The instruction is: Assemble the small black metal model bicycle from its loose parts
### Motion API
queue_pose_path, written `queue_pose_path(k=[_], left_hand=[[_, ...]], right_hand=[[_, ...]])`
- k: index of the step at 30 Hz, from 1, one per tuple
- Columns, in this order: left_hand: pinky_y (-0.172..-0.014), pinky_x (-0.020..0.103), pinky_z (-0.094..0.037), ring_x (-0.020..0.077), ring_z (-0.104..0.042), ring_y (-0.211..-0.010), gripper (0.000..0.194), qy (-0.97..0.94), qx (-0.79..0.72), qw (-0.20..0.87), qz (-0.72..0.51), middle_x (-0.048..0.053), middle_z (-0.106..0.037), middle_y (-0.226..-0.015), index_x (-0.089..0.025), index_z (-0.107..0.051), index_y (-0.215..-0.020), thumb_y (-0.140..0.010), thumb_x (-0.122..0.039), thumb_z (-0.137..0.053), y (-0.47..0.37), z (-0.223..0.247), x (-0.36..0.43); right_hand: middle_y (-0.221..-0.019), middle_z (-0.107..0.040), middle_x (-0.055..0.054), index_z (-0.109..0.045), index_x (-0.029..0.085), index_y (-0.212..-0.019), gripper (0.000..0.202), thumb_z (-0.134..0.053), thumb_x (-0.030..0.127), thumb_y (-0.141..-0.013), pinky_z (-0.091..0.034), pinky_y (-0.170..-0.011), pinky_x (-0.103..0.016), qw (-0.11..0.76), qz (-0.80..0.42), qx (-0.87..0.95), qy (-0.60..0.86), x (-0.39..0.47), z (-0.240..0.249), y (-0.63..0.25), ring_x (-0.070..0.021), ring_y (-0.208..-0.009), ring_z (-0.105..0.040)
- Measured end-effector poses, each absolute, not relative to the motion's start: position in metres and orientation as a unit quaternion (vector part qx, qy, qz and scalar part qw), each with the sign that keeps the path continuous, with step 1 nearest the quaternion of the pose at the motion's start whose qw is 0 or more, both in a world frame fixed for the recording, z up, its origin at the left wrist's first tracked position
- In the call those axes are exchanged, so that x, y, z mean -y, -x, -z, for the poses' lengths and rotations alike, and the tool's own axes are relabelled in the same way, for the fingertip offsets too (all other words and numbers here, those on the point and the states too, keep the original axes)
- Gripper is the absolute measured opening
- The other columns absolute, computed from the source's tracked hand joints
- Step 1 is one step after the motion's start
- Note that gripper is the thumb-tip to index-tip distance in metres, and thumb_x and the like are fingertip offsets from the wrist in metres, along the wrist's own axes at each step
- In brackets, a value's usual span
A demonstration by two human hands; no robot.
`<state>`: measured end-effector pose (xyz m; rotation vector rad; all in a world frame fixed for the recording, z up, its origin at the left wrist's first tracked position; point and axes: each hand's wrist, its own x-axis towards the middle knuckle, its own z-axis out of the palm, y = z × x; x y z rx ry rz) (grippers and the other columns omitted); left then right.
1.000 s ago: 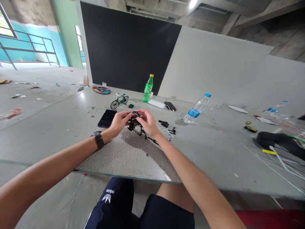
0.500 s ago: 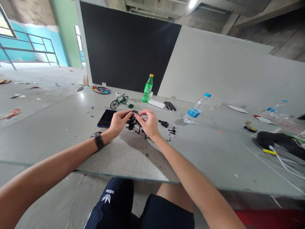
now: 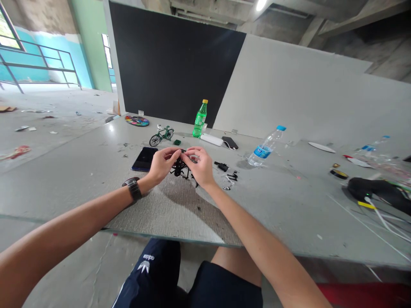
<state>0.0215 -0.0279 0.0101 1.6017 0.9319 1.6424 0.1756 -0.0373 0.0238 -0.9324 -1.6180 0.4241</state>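
Note:
A black model bicycle (image 3: 178, 169), partly assembled, is held up between my two hands over the table. My left hand (image 3: 162, 164) pinches it from the left, thumb and fingers together near its top. From the other side my right hand (image 3: 199, 165) grips it, fingertips almost meeting those of the left. The fingers cover much of the bicycle, so the exact part pinched is hidden. Small black parts (image 3: 221, 166) and thin clear pieces (image 3: 227, 182) lie right of my right hand. Beyond my hands stands a green model bicycle (image 3: 161, 136) beside a small green block (image 3: 177, 142).
A dark phone (image 3: 144, 159) lies by my left wrist. Farther back are a paint palette (image 3: 137, 121), a green bottle (image 3: 200, 119), a white power bank (image 3: 211, 139) and a black one (image 3: 229, 142). A water bottle (image 3: 265, 147), tape roll (image 3: 338, 174) and cables (image 3: 385, 220) are rightward.
The black model bicycle has turned between my fingers; its wheel, visible before, is now mostly hidden. Both hands stay in nearly the same place.

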Motion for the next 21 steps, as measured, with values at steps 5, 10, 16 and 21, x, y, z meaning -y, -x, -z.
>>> queue_pose_path(k=[5, 10, 16, 21], left_hand=[[-0.081, 0.034, -0.058, 0.0197, -0.071, -0.086, 0.024, -0.601, -0.347, 0.344, -0.632, 0.008, -0.078, -0.092, -0.017, -0.075, -0.092, -0.087, -0.039, -0.069, -0.0217, -0.0118, 0.0291], [-0.08, 0.034, -0.058, 0.0196, -0.071, -0.085, 0.023, -0.595, -0.345, 0.361, -0.63, 0.008, -0.077, -0.091, -0.017, -0.074, -0.09, -0.086, -0.039, -0.069, -0.0213, -0.0132, 0.0309], [-0.079, 0.033, -0.057, 0.0191, -0.07, -0.085, 0.025, -0.603, -0.339, 0.356, -0.629, 0.007, -0.077, -0.09, -0.018, -0.074, -0.089, -0.086, -0.042, -0.069, -0.0209, -0.0133, 0.0312], [-0.078, 0.032, -0.057, 0.0184, -0.069, -0.084, 0.027, -0.605, -0.335, 0.365, -0.623, 0.007, -0.077, -0.092, -0.018, -0.075, -0.09, -0.086, -0.044, -0.07, -0.0201, -0.012, 0.0297]], right_hand=[[-0.103, -0.067, -0.009, -0.076, 0.023, -0.085, 0.025, -0.074, 0.048, -0.085, -0.059, -0.079, -0.038, 0.572, -0.164, 0.703, 0.389, 0.0394, -0.0239, -0.1746, -0.0225, -0.096, -0.067], [-0.102, -0.066, -0.009, -0.076, 0.024, -0.086, 0.024, -0.073, 0.047, -0.086, -0.059, -0.078, -0.037, 0.566, -0.156, 0.714, 0.381, 0.0404, -0.0243, -0.1753, -0.0222, -0.096, -0.067], [-0.102, -0.067, -0.009, -0.076, 0.024, -0.087, 0.026, -0.072, 0.049, -0.086, -0.059, -0.077, -0.037, 0.563, -0.162, 0.717, 0.379, 0.04, -0.0254, -0.1764, -0.0223, -0.096, -0.066], [-0.102, -0.067, -0.008, -0.074, 0.023, -0.084, 0.026, -0.075, 0.049, -0.084, -0.059, -0.076, -0.036, 0.568, -0.177, 0.709, 0.38, 0.0385, -0.0249, -0.1768, -0.0216, -0.095, -0.066]])
